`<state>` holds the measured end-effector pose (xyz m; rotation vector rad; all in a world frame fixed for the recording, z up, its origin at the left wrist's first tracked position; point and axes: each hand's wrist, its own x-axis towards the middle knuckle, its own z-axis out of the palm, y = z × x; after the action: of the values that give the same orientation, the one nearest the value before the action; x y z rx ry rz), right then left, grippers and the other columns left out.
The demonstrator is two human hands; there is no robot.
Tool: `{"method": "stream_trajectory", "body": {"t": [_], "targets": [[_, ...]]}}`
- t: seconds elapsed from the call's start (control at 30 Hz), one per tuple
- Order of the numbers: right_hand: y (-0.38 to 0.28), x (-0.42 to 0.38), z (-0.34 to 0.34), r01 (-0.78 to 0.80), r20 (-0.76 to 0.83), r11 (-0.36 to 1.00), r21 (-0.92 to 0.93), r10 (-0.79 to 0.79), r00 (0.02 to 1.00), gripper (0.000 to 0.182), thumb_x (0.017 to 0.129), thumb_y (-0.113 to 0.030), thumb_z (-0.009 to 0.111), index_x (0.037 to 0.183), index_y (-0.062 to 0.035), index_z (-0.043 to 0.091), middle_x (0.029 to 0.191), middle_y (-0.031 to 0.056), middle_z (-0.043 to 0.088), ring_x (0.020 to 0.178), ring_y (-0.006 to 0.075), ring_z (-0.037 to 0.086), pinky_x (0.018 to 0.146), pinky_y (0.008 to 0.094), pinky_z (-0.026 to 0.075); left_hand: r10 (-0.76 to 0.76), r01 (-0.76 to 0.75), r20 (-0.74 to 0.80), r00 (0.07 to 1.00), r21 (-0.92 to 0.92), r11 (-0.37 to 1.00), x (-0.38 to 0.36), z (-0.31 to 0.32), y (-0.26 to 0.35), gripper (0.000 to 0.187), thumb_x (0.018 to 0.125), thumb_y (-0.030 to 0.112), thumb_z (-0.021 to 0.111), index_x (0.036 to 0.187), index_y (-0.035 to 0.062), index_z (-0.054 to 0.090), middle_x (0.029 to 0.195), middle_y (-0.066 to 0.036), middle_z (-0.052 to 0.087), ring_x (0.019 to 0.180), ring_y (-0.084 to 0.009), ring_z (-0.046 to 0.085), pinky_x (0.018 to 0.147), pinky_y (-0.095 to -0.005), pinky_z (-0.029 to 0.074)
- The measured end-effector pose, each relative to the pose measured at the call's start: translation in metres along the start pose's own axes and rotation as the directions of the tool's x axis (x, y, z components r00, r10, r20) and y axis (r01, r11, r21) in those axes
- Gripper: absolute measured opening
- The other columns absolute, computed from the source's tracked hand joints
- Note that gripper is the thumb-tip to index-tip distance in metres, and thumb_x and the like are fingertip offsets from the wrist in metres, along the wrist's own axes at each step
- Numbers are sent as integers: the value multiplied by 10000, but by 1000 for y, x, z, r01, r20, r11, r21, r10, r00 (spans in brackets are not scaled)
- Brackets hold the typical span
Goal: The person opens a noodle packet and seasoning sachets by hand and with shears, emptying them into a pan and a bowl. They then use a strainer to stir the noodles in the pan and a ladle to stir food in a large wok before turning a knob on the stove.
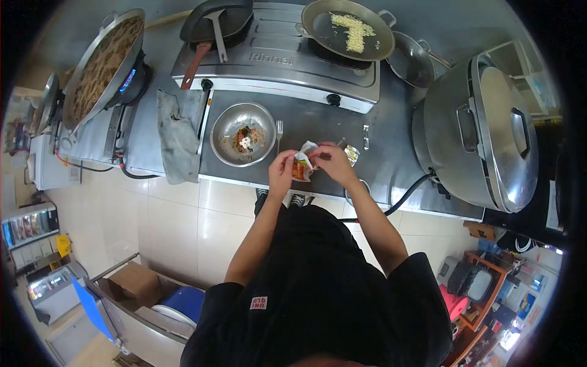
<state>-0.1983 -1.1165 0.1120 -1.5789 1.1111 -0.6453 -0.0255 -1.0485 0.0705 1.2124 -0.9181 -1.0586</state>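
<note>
Close to the counter's front edge, my left hand (280,173) pinches the left side of a small red and white packet (301,170). The fingers of my right hand (335,164) are closed at the packet's upper right edge. Whatever is inside the packet is hidden. Just left of my hands sits a metal bowl (227,119) holding reddish-brown, dark and white seasonings in its middle. Between the bowl and the packet lies a fork (279,131). A shiny foil sachet (351,155) rests beside my right hand, and a narrow silver strip (366,137) lies beyond it.
Behind stands a two-burner gas stove (275,58) with a dark pan (235,21) and a wide pan (318,30) holding pale noodles. A large lidded pot (446,122) is at right. At left are a grey cloth (176,137) and a large brown-filled wok (139,37).
</note>
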Motion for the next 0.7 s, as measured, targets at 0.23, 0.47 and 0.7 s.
{"method": "stream_trajectory", "body": {"t": [0.23,0.47,0.7], "targets": [[-21,-25,21,-87,-262,996,-5,83,961,131,781,-43,652,848,-34,540,701,63,587,637,126,569,596,275,461,186,-92,-246,951,352,931,-31,12,50,183,933,182,574,1050,46,537,935,-39,541,849,-125,537,749,-268,447],[-27,-54,38,164,-123,986,-43,-168,978,175,762,61,642,869,-34,540,838,26,526,735,65,542,621,234,466,-338,337,-53,940,305,891,-27,12,38,214,972,217,504,950,14,570,795,-18,570,706,-92,528,648,-248,448],[-44,-72,23,-97,-96,995,26,99,990,229,712,27,667,872,-42,518,747,46,511,695,90,519,608,266,428,203,-305,253,946,484,820,-44,8,94,90,875,48,555,846,-37,549,808,-95,526,716,-173,541,629,-297,434]]}}
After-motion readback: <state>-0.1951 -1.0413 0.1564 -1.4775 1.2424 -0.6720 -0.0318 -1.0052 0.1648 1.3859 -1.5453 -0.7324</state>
